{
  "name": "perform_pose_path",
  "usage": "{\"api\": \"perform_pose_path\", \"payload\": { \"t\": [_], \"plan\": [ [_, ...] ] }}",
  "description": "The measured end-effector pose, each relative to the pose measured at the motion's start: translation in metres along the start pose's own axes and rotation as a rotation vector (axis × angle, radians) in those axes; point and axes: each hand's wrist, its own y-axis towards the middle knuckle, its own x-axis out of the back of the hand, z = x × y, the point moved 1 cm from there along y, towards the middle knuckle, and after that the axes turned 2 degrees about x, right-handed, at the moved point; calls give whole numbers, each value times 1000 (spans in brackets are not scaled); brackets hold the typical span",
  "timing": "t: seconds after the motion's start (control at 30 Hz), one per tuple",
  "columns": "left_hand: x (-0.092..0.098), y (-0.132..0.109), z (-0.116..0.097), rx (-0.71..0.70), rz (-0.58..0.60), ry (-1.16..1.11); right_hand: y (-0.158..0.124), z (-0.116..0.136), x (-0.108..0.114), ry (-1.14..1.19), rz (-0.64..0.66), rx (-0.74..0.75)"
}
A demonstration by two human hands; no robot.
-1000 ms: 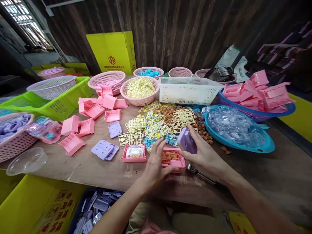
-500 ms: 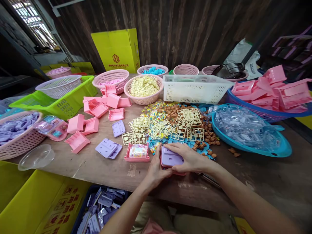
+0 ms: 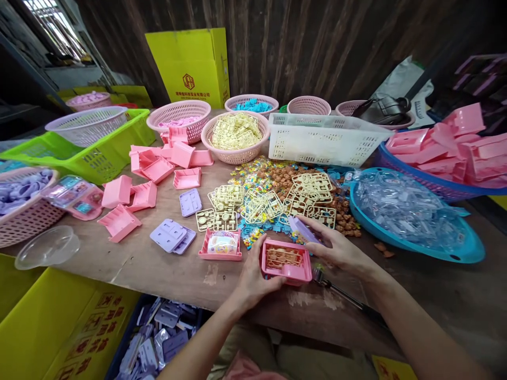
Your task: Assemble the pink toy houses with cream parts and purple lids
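Pink tray [image 3: 295, 274] and purple lid [image 3: 301, 230] in my two hands.
The tray sits near the front edge of the table [image 3: 158, 274], with cream parts [image 3: 283, 257] inside. My left hand [image 3: 253, 274] grips its side, and my right hand [image 3: 340, 248] pinches the lid just beside it.

There is a single view, from a camera worn on the person's head. It looks forward and down across the tabletop [image 3: 158, 274] toward the dark wooden wall [image 3: 317, 47] behind it. It sits close: both forearms enter from the bottom edge. The left hand [image 3: 253, 274] gripping the pink tray [image 3: 287, 261] and the right hand [image 3: 340, 250] holding the purple lid [image 3: 303, 229] lie just below the middle. The wide lens takes in the green crate [image 3: 99, 158] at far left, the blue basin [image 3: 455, 253] at far right and the yellow bin [image 3: 47, 327] under the near edge.
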Motion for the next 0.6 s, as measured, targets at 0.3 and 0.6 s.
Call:
{"api": "perform_pose_path", "payload": {
  "t": [0.3, 0.6],
  "plan": [
    [0, 2, 3, -32, -7, 47, -10, 13, -18, -137, 21, 132],
    [-3, -2, 6, -76, 17, 2, 0, 14, -24, -222, -28, 193]
  ]
}}
